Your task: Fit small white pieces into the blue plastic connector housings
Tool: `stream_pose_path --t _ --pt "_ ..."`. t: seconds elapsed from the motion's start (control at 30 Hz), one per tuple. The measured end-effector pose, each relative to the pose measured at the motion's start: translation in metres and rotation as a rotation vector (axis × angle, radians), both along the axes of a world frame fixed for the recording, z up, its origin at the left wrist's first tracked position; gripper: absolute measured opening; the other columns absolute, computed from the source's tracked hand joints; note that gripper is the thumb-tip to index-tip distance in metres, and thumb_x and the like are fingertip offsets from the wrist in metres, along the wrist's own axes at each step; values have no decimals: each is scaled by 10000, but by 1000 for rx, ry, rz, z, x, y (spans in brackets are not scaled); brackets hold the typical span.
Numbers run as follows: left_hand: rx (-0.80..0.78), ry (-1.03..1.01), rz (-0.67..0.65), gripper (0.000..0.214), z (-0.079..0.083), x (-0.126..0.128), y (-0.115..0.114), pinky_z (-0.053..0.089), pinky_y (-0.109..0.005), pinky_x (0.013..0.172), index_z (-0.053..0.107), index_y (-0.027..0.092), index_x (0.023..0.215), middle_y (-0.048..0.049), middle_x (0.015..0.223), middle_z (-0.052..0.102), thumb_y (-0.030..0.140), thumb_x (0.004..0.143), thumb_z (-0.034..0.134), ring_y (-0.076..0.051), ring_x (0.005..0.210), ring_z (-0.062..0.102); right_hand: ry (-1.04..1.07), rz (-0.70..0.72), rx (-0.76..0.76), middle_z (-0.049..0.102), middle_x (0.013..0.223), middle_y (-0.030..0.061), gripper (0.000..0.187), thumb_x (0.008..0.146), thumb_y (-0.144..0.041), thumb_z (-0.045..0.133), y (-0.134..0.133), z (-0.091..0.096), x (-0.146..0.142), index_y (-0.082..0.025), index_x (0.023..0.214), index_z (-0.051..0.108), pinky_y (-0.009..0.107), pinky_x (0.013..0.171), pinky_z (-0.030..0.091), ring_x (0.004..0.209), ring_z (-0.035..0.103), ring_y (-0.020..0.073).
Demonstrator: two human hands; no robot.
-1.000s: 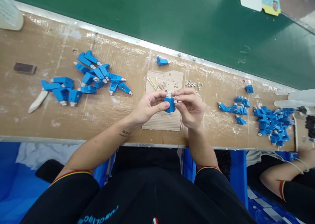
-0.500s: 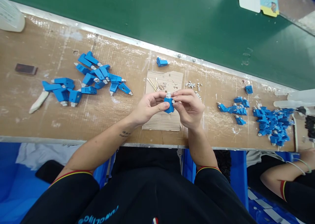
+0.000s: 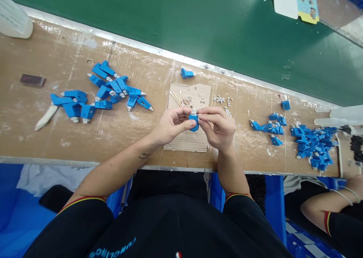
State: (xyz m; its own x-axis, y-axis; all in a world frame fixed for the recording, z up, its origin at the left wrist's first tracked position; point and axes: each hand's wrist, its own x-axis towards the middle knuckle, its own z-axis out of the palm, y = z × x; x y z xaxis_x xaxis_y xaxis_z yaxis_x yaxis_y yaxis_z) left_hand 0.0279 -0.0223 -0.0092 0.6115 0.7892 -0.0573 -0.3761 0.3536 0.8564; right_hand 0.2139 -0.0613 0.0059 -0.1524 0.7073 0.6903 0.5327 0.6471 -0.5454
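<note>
My left hand [image 3: 171,125] is closed around a small blue plastic part [image 3: 194,122], thumb on its near face. A grey-white peg [image 3: 194,112] sticks up from the part's top. My right hand [image 3: 218,126] pinches at the part's right side; a small grey piece showed there between its fingertips, now mostly hidden by them. Below both hands lies a piece of corrugated cardboard [image 3: 185,144] with thin sticks [image 3: 176,97] on it. Right of the cardboard, several loose grey pieces [image 3: 219,99] are scattered on the bench.
Blue parts lie in a left group [image 3: 116,86], a right pile [image 3: 313,144] and singly beyond the cardboard [image 3: 187,73]. A white tool [image 3: 47,118], a dark block [image 3: 32,80] and a bottle [image 3: 14,17] are at left. A co-worker's arm [image 3: 326,207] is at right.
My right fingertips have moved in against the blue part's side, and the grey piece seen there is now mostly covered. The view has shifted slightly.
</note>
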Motion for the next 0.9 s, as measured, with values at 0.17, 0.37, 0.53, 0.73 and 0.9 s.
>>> stream_pose_path --t 0.17,0.37,0.53,0.73,0.9 --pt "76 42 80 452 3 -1 -1 615 -234 675 733 137 872 -35 797 743 414 666 1026 -137 704 699 -1 47 -12 828 1034 20 116 990 -169 713 1 -2 -1 -274 1018 756 334 780 698 948 814 174" --pt "129 25 5 398 9 -6 2 605 -220 635 766 137 882 -36 782 742 382 693 1016 -131 674 696 173 165 -163 813 1012 9 24 989 -271 748 2 -3 2 -280 967 751 328 799 688 931 799 160" --pt "174 36 -101 366 18 -14 5 587 -236 623 777 138 870 -33 738 718 385 721 1001 -139 668 679 374 328 -396 801 1148 37 175 963 -432 782 0 3 6 -297 1074 767 307 790 680 1000 774 162" --pt "68 10 -250 332 27 -15 0 601 -230 679 769 129 884 -21 777 717 358 760 975 -113 693 681 392 401 -574 767 1364 79 402 900 -538 824 -3 7 10 -320 1235 775 398 937 689 1194 761 229" --pt "9 -45 -272 356 27 -12 -1 597 -231 719 765 122 885 -6 783 710 338 725 998 -99 712 666 271 396 -431 817 1277 44 303 915 -505 812 -4 10 9 -384 1193 815 492 1065 639 1200 769 261"
